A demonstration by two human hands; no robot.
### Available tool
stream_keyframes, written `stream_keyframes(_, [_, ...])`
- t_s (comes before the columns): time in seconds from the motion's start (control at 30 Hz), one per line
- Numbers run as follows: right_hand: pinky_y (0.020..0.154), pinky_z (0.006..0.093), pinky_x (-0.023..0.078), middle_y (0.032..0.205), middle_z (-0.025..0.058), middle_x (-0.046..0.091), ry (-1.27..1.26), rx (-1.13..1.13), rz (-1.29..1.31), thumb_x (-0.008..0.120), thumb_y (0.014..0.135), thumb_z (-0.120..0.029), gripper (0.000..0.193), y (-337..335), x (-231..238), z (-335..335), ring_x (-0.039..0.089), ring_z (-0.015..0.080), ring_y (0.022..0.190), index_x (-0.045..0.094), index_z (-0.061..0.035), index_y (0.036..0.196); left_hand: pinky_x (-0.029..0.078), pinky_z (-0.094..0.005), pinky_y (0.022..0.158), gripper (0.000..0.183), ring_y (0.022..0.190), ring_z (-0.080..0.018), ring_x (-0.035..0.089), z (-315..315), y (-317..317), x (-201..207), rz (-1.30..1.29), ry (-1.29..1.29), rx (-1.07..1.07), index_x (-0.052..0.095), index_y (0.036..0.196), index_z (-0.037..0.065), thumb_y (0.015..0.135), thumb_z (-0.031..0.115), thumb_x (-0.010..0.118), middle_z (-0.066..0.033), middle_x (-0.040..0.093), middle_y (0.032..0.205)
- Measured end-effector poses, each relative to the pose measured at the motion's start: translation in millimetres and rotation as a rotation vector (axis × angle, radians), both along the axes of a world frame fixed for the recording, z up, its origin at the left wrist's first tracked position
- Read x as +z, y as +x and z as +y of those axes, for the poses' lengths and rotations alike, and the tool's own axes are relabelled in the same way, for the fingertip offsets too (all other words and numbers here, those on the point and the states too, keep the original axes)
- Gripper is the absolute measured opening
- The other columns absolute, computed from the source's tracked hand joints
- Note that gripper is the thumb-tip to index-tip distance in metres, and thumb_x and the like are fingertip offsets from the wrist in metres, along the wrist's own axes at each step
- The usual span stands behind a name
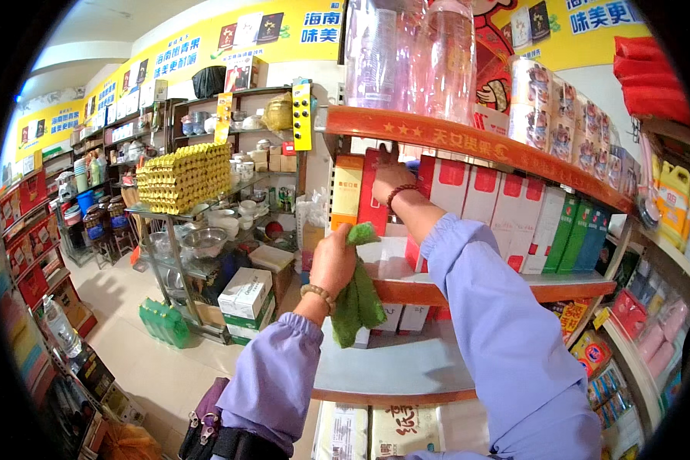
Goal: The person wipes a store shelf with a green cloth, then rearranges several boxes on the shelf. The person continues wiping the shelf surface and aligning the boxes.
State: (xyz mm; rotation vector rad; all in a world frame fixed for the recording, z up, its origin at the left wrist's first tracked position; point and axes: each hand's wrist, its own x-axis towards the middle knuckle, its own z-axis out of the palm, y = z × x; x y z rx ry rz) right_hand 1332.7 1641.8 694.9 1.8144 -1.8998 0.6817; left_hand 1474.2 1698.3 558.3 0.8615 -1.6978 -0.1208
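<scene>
My left hand (333, 264) is closed round a green cloth (359, 303), which hangs down in front of the shelf edge. Higher up, my right hand (392, 178) reaches into the upper shelf and grips a tall red box (370, 201) near its top; some of its fingers are hidden. A yellow-orange box (346, 188) stands directly left of the red one. To the right of my right wrist, a row of red-and-white boxes (481, 195) stands upright, followed by green boxes (573, 234). Below my hands is a grey lower shelf (399, 368).
Pink clear plastic containers (445, 61) and wrapped rolls (530, 100) stand on the top board (468, 142). Stacked yellow egg trays (184, 178) sit on a rack at left. White cartons (245, 294) and a green bottle pack (163, 320) rest on the floor.
</scene>
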Motion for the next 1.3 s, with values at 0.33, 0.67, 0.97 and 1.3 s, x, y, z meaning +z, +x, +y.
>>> stream_keyframes(0.33, [0.081, 0.0443, 0.052, 0.115, 0.0252, 0.054, -0.322, 0.04, -0.26, 0.07, 0.072, -0.052, 0.083, 9.4, -9.0, -1.2, 0.059, 0.037, 0.104, 0.039, 0.0004, 0.128, 0.048, -0.0492, 0.073, 0.025, 0.088, -0.0449, 0.059, -0.1, -1.2, -1.8, 0.059, -0.012, -0.061, 0.056, 0.107, 0.002, 0.082, 0.003, 0.055, -0.0263, 0.062, 0.088])
stream_keyframes(0.67, [0.097, 0.0395, 0.043, 0.122, 0.0238, 0.053, -0.779, 0.336, -0.198, 0.083, 0.062, -0.029, 0.095, 10.8, -63.2, 68.2, 0.052, 0.0351, 0.113, 0.034, 0.0048, 0.136, 0.047, -0.0301, 0.075, 0.023, 0.085, -0.0196, 0.061, 16.0, 1.6, 11.4, 0.603, -0.16, -0.231, 0.056, 0.112, 0.002, 0.09, -0.002, 0.047, -0.0128, 0.064, 0.095])
stream_keyframes(0.97, [0.086, 0.0445, 0.047, 0.118, 0.0263, 0.055, -0.706, 0.635, -0.437, 0.068, 0.077, -0.014, 0.072, 0.1, -72.0, 69.7, 0.057, 0.0403, 0.103, 0.032, 0.0047, 0.137, 0.028, -0.0495, 0.111, 0.046, 0.131, -0.033, 0.038, 24.0, -19.7, 77.1, -0.237, -0.52, -0.077, 0.054, 0.126, 0.009, 0.08, 0.01, 0.06, -0.0097, 0.05, 0.135])
stream_keyframes(1.3, [0.089, 0.0418, 0.047, 0.111, 0.0173, 0.058, -0.806, 0.567, -0.287, 0.073, 0.071, -0.026, 0.05, -10.8, -39.9, 112.4, 0.057, 0.0355, 0.104, 0.055, -0.0059, 0.114, 0.05, -0.0344, 0.069, 0.015, 0.079, -0.0253, 0.064, 56.7, 10.7, 58.6, 0.38, -0.279, -0.2, 0.06, 0.102, 0.002, 0.087, 0.002, 0.056, -0.014, 0.064, 0.091])
